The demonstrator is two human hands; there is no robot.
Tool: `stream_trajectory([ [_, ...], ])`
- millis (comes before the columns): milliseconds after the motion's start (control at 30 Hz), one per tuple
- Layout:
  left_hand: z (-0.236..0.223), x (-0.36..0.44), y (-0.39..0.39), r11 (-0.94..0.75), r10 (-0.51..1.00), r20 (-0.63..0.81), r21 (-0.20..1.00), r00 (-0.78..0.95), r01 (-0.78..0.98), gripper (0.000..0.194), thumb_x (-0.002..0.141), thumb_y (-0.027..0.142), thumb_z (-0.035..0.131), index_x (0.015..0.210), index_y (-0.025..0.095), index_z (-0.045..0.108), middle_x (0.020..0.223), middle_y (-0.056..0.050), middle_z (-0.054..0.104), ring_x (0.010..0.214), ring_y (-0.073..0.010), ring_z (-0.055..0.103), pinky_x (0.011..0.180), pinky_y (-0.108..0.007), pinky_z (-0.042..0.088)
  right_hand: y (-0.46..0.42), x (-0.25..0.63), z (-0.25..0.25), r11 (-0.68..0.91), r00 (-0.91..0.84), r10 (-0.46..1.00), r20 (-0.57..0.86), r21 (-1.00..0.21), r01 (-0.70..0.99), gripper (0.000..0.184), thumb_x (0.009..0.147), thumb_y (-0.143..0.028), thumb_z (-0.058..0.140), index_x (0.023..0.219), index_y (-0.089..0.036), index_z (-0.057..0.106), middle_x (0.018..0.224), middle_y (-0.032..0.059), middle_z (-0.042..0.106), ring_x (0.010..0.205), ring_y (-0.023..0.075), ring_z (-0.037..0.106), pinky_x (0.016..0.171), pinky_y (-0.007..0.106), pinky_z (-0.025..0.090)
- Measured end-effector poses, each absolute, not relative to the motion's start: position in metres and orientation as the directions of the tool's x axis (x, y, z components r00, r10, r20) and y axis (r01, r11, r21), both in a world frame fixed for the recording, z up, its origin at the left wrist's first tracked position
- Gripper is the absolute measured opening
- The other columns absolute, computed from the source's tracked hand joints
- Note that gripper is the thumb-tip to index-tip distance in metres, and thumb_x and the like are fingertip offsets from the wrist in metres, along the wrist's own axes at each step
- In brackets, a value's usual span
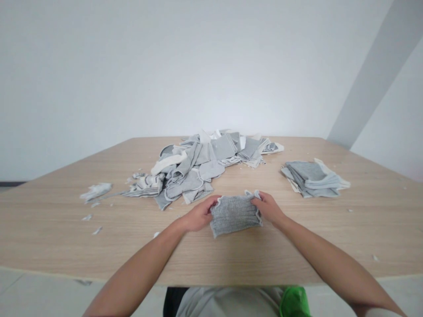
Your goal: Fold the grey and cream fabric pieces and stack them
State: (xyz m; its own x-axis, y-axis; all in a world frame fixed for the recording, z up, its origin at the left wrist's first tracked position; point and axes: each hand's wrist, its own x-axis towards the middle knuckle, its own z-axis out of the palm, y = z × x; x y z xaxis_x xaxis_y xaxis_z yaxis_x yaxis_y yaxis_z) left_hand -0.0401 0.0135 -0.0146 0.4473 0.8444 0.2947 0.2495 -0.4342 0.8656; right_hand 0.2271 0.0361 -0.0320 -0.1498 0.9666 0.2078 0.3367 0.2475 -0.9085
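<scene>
A grey ribbed piece of fabric [235, 215] with pale overlocked edges is stretched between my hands, just above the near part of the table. My left hand [198, 215] pinches its upper left corner, thumb on the near face. At the upper right corner my right hand [267, 207] grips it the same way, where the pale edge bunches up a little. The fabric's lower edge hangs free and slants slightly. Fingers behind the cloth are hidden.
A loose heap of grey and white fabric pieces [194, 171] lies at the back middle. On the right sits a flatter stack of fabric pieces [310, 178]. White scraps [95, 191] are scattered at the left of the wooden table [132, 237]. Something green [294, 301] shows below the front edge.
</scene>
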Motion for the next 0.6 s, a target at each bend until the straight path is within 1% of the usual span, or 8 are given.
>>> stream_trajectory([
  [100, -0.012, -0.042, 0.012, -0.575, 0.769, 0.345, 0.742, 0.537, 0.346, 0.042, 0.064, 0.003, 0.05, 0.1, 0.021, 0.064, 0.106, -0.007, 0.062, 0.106, -0.0215, 0.054, 0.098, -0.034, 0.037, 0.038, 0.227, -0.033, 0.237, -0.149, 0.969, 0.197, -0.911, 0.337, 0.015, 0.073, -0.031, 0.05, 0.065, -0.018, 0.052, 0.058, -0.0027, 0.048, 0.055, 0.0125, 0.046, 0.051, 0.022, 0.034],
  [133, -0.012, -0.042, 0.012, -0.599, 0.766, 0.366, 0.706, 0.529, 0.378, 0.04, 0.065, 0.003, 0.048, 0.096, 0.022, 0.065, 0.105, -0.007, 0.062, 0.107, -0.0216, 0.053, 0.099, -0.034, 0.036, 0.039, 0.227, -0.034, 0.238, -0.156, 0.968, 0.196, -0.913, 0.332, 0.015, 0.073, -0.031, 0.049, 0.066, -0.018, 0.053, 0.059, -0.0026, 0.049, 0.056, 0.0127, 0.047, 0.052, 0.022, 0.034],
  [200, -0.013, -0.043, 0.014, -0.602, 0.78, 0.37, 0.666, 0.506, 0.441, 0.036, 0.067, 0.003, 0.047, 0.091, 0.022, 0.066, 0.101, -0.006, 0.063, 0.105, -0.0216, 0.054, 0.097, -0.033, 0.037, 0.039, 0.226, -0.035, 0.247, -0.175, 0.964, 0.198, -0.912, 0.329, 0.015, 0.074, -0.031, 0.049, 0.067, -0.018, 0.054, 0.06, -0.0024, 0.05, 0.057, 0.0128, 0.048, 0.052, 0.022, 0.035],
  [333, -0.016, -0.046, 0.019, -0.55, 0.827, 0.334, 0.647, 0.452, 0.529, 0.023, 0.075, 0.011, 0.047, 0.082, 0.022, 0.066, 0.087, -0.004, 0.065, 0.087, -0.0198, 0.058, 0.082, -0.029, 0.042, 0.039, 0.227, -0.037, 0.277, -0.192, 0.957, 0.219, -0.887, 0.368, 0.017, 0.074, -0.033, 0.049, 0.066, -0.018, 0.053, 0.059, -0.0024, 0.048, 0.058, 0.0127, 0.047, 0.052, 0.021, 0.035],
  [433, -0.02, -0.047, 0.022, -0.486, 0.873, 0.354, 0.685, 0.335, 0.543, 0.017, 0.078, 0.019, 0.049, 0.081, 0.021, 0.065, 0.078, -0.002, 0.064, 0.076, -0.0178, 0.058, 0.073, -0.027, 0.042, 0.04, 0.228, -0.038, 0.305, -0.2, 0.949, 0.244, -0.873, 0.382, 0.017, 0.075, -0.033, 0.05, 0.067, -0.018, 0.053, 0.059, -0.0024, 0.047, 0.058, 0.0125, 0.045, 0.053, 0.021, 0.035],
  [500, -0.025, -0.046, 0.024, -0.403, 0.915, 0.339, 0.765, 0.218, 0.502, 0.014, 0.078, 0.023, 0.052, 0.085, 0.02, 0.064, 0.071, 0.0, 0.062, 0.066, -0.0158, 0.056, 0.065, -0.025, 0.041, 0.041, 0.229, -0.039, 0.322, -0.206, 0.943, 0.26, -0.869, 0.376, 0.016, 0.075, -0.033, 0.05, 0.068, -0.018, 0.053, 0.06, -0.0026, 0.047, 0.058, 0.0123, 0.045, 0.054, 0.021, 0.035],
  [567, -0.028, -0.042, 0.025, -0.288, 0.957, 0.271, 0.879, 0.1, 0.38, 0.017, 0.076, 0.025, 0.055, 0.092, 0.019, 0.06, 0.065, 0.002, 0.059, 0.054, -0.0129, 0.051, 0.054, -0.023, 0.038, 0.041, 0.229, -0.04, 0.337, -0.22, 0.937, 0.272, -0.869, 0.362, 0.016, 0.075, -0.032, 0.051, 0.068, -0.018, 0.054, 0.061, -0.0027, 0.048, 0.059, 0.0122, 0.046, 0.055, 0.022, 0.036],
  [600, -0.03, -0.039, 0.025, -0.222, 0.975, 0.217, 0.932, 0.051, 0.286, 0.021, 0.075, 0.025, 0.056, 0.095, 0.019, 0.057, 0.063, 0.004, 0.058, 0.048, -0.0112, 0.048, 0.048, -0.022, 0.036, 0.041, 0.229, -0.041, 0.344, -0.234, 0.933, 0.274, -0.871, 0.35, 0.016, 0.075, -0.033, 0.051, 0.068, -0.018, 0.054, 0.062, -0.0027, 0.048, 0.06, 0.0123, 0.046, 0.056, 0.022, 0.036],
])
